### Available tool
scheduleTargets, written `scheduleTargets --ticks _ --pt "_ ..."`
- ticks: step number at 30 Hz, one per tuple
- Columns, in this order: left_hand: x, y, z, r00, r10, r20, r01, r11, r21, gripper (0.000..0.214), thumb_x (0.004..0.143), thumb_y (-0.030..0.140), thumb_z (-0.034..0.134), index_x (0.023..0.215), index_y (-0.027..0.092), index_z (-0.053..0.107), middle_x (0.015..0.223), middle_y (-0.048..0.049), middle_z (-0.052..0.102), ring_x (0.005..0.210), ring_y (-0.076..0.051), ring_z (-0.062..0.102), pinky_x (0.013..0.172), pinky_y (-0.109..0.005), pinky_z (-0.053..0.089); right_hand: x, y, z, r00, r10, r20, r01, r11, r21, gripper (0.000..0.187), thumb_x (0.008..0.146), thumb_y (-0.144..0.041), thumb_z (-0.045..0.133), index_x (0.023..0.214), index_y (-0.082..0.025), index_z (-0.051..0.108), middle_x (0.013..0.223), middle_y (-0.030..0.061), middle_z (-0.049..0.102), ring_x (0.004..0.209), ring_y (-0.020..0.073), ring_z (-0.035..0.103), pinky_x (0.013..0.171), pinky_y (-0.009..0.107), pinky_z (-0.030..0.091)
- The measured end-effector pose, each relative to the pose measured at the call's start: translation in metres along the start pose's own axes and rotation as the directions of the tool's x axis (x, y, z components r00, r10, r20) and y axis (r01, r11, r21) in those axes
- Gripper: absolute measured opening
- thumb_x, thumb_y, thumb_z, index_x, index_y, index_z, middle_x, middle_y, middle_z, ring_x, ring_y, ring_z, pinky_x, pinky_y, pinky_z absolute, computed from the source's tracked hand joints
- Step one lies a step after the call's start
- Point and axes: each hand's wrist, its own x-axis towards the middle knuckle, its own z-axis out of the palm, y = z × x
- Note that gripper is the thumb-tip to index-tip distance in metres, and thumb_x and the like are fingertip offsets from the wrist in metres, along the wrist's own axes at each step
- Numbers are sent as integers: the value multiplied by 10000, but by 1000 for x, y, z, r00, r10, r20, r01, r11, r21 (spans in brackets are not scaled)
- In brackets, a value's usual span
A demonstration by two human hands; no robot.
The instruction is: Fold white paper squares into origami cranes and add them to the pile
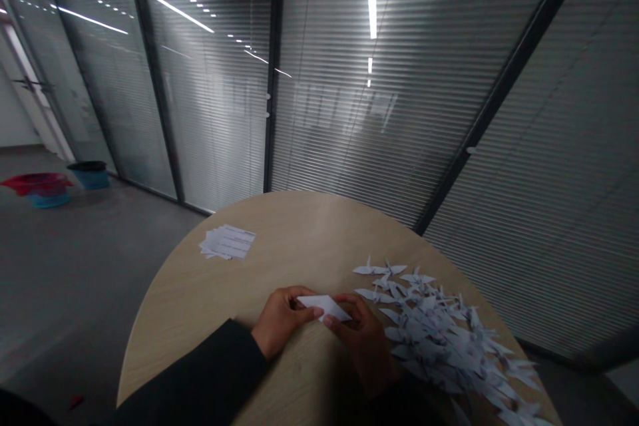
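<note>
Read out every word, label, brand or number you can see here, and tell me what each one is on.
Nothing can be read. The printed lines on the stack of paper slips and the dark marks on the folded paper cranes are too small and blurred. The white paper slip in the left hand and right hand shows nothing legible.

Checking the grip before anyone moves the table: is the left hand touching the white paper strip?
Touching. The head view shows the left hand with its fingers against the left end of the white paper strip, with no gap.
</note>
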Motion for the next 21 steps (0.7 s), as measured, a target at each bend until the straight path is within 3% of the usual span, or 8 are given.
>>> scheduleTargets --ticks 6,11,16,21 --pt "-3 5 0 999 38 -37 -39 999 -21 499 590 291 805 1022 103 639 516 70 515 479 -97 463 461 -202 296 0 -12 -1 996 83 33 -86 992 91 387 529 -365 786 831 -207 602 739 47 742 680 243 684 628 328 514" --pt "-4 2 1 1000 -3 22 6 987 -158 691 595 349 828 1161 95 526 491 65 559 496 -124 549 528 -231 417 -1 -23 -2 982 183 43 -187 974 127 430 443 -383 825 777 -206 619 590 11 705 614 236 672 624 328 511" --pt "-5 3 -1 999 -43 33 48 978 -204 708 562 399 862 1113 96 536 529 4 649 493 -127 588 539 -233 448 0 -16 -2 975 214 56 -221 959 176 500 400 -450 862 766 -188 643 638 31 721 604 230 672 653 343 511" --pt "-7 8 -1 996 -79 36 85 966 -245 670 527 432 881 1026 101 580 532 -18 670 485 -130 604 539 -235 468 3 -12 -6 975 171 139 -190 972 138 475 456 -482 854 786 -181 691 700 41 739 661 251 693 705 375 525"
